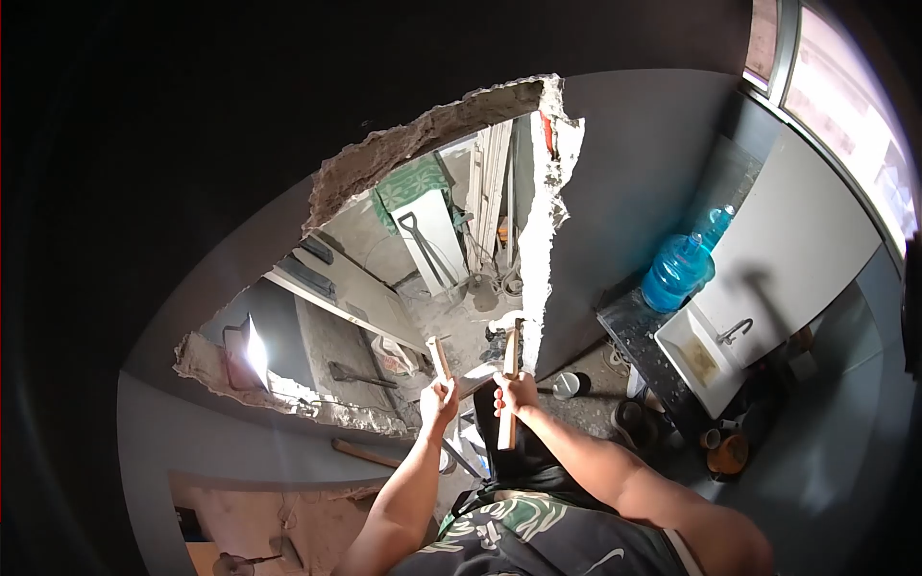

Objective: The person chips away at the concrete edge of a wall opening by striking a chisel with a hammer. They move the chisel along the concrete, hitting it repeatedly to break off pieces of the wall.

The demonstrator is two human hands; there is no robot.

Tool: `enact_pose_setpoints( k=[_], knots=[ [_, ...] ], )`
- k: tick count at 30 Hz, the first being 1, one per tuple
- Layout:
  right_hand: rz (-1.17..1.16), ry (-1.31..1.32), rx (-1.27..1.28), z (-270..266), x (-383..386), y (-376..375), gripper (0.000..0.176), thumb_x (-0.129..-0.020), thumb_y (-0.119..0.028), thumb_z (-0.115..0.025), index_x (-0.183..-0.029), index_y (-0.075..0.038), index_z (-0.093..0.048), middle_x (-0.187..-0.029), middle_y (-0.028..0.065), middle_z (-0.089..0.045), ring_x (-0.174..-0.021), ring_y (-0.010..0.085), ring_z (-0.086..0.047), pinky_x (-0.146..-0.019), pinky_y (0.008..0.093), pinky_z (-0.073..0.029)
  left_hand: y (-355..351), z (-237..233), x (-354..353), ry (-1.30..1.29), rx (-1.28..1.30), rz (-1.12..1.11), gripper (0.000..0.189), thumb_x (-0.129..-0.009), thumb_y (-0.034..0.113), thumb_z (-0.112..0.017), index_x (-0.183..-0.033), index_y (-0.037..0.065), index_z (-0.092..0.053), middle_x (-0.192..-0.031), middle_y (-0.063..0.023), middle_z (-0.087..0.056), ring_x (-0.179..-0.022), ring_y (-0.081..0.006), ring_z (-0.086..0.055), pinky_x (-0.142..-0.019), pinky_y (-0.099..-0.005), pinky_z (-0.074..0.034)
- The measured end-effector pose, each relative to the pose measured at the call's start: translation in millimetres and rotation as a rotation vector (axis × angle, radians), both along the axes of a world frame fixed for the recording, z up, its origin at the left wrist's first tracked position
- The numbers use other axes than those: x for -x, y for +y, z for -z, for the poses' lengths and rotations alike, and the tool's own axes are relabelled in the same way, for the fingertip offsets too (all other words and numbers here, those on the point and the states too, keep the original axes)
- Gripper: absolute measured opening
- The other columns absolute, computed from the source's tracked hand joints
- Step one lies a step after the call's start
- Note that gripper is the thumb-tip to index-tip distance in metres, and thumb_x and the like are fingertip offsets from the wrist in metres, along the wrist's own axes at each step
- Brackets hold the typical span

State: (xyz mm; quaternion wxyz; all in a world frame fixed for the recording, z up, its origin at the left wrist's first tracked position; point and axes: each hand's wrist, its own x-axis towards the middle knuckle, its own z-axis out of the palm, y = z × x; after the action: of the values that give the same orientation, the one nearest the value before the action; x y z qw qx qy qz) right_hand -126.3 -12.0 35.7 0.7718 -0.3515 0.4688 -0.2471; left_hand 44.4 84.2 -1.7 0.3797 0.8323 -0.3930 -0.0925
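Note:
My left hand (439, 401) is closed round the lower part of a short wooden handle (439, 359) that points up and away. My right hand (516, 392) grips a longer wooden handle (507, 432), whose end sticks out below the fist. At its top a hammer head (508, 324) shows, close to the broken wall edge (540, 269). Both hands are in front of my body, apart from each other, beside the lower end of the large jagged opening. What tool head the left handle bears is too small to tell.
A bright work lamp (255, 351) stands in the opening at the left. Beyond it are boards (488, 187) and a shovel (429, 248). To the right are a blue water bottle (678, 274), a sink (699, 362) and an orange pot (728, 454). A white bucket (567, 386) sits on the floor.

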Motion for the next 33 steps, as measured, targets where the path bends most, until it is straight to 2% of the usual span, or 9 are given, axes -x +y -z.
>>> enact_pose_setpoints(
  k=[8, 11, 12, 13, 14, 15, 18, 21, 33],
  knots=[
    [0.010, -0.042, -0.011, -2.1, 3.3, 0.6, 0.022, -0.091, -0.020, -0.064, -0.082, -0.001, -0.056, -0.059, 0.0071, -0.055, -0.042, 0.0172, -0.055, -0.037, 0.0352, -0.049, -2.9, 7.3, -8.7, -0.015, 0.001, 0.030, 0.048, -0.086, 0.043, -0.064, -0.068, -0.001, -0.060, -0.061, -0.0192, -0.059, -0.055, -0.0376, -0.058, -0.055, -0.0414, -0.047],
    [0.004, -0.005, 0.009, -3.5, 3.8, -0.8, 0.022, -0.090, -0.020, -0.064, -0.082, -0.001, -0.057, -0.060, 0.0076, -0.056, -0.044, 0.0181, -0.056, -0.038, 0.0371, -0.050, -16.5, 3.6, -20.4, 0.298, -0.040, 0.005, 0.047, -0.086, 0.045, -0.064, -0.074, -0.001, -0.063, -0.066, -0.0184, -0.063, -0.063, -0.0289, -0.064, -0.063, -0.0389, -0.049],
    [-0.011, 0.031, 0.035, -3.8, 5.2, -1.0, 0.023, -0.090, -0.021, -0.065, -0.082, -0.001, -0.057, -0.061, 0.0081, -0.056, -0.045, 0.0186, -0.057, -0.039, 0.0381, -0.051, -30.4, 0.5, -27.4, 0.030, 0.019, 0.030, 0.040, -0.085, 0.038, -0.067, -0.077, -0.001, -0.062, -0.061, -0.0149, -0.059, -0.061, -0.0243, -0.063, -0.060, -0.0385, -0.048],
    [-0.046, 0.011, 0.049, -1.1, 7.0, -2.9, 0.023, -0.089, -0.020, -0.064, -0.082, 0.001, -0.057, -0.062, 0.0090, -0.057, -0.045, 0.0191, -0.057, -0.040, 0.0388, -0.052, -50.4, -20.3, -26.7, 0.129, 0.340, 0.148, 0.029, -0.084, 0.027, -0.070, -0.082, 0.000, -0.060, -0.058, -0.0119, -0.054, -0.057, -0.0228, -0.059, -0.056, -0.0379, -0.045],
    [-0.060, -0.004, 0.055, 1.2, 5.6, -3.3, 0.021, -0.089, -0.018, -0.065, -0.082, 0.001, -0.056, -0.061, 0.0090, -0.056, -0.045, 0.0196, -0.057, -0.040, 0.0387, -0.051, -67.4, -67.0, -19.2, 0.522, 0.290, 0.123, 0.023, -0.083, 0.019, -0.071, -0.087, 0.000, -0.058, -0.058, -0.0110, -0.049, -0.056, -0.0204, -0.054, -0.053, -0.0377, -0.042],
    [-0.047, -0.018, 0.013, 6.0, 4.4, -3.1, 0.021, -0.089, -0.017, -0.065, -0.082, 0.000, -0.056, -0.061, 0.0089, -0.056, -0.045, 0.0198, -0.057, -0.039, 0.0386, -0.051, -83.2, -120.2, -13.7, -0.038, 0.251, 0.158, 0.024, -0.085, 0.021, -0.070, -0.087, 0.000, -0.058, -0.061, -0.0133, -0.054, -0.056, -0.0220, -0.056, -0.053, -0.0388, -0.043],
    [-0.036, -0.005, 0.031, -11.6, 3.9, 1.4, 0.021, -0.090, -0.018, -0.064, -0.084, -0.001, -0.053, -0.060, 0.0077, -0.056, -0.044, 0.0195, -0.057, -0.038, 0.0361, -0.051, -144.0, -225.6, -9.9, -0.008, 0.332, 0.330, 0.027, -0.088, 0.028, -0.066, -0.090, 0.003, -0.058, -0.070, -0.0199, -0.060, -0.067, -0.0392, -0.063, -0.059, -0.0442, -0.048],
    [-0.051, -0.033, 0.306, -5.0, 9.1, -4.5, 0.021, -0.093, -0.017, -0.061, -0.083, -0.001, -0.051, -0.057, 0.0068, -0.055, -0.041, 0.0167, -0.056, -0.037, 0.0324, -0.050, -186.7, -301.2, -9.9, -0.105, 0.290, 0.339, 0.034, -0.094, 0.035, -0.055, -0.096, 0.002, -0.056, -0.080, -0.0227, -0.064, -0.078, -0.0424, -0.063, -0.068, -0.0483, -0.049],
    [0.238, -0.102, 0.934, -187.3, 29.5, -114.7, 0.017, -0.096, -0.017, -0.061, -0.106, -0.007, -0.052, -0.068, -0.0021, -0.051, -0.052, 0.0058, -0.051, -0.040, 0.0249, -0.042, -245.9, -349.5, -9.7, -0.018, 0.313, 0.270, 0.044, -0.095, 0.036, -0.052, -0.102, -0.007, -0.058, -0.098, -0.0311, -0.063, -0.094, -0.0455, -0.061, -0.082, -0.0506, -0.047]
  ],
)
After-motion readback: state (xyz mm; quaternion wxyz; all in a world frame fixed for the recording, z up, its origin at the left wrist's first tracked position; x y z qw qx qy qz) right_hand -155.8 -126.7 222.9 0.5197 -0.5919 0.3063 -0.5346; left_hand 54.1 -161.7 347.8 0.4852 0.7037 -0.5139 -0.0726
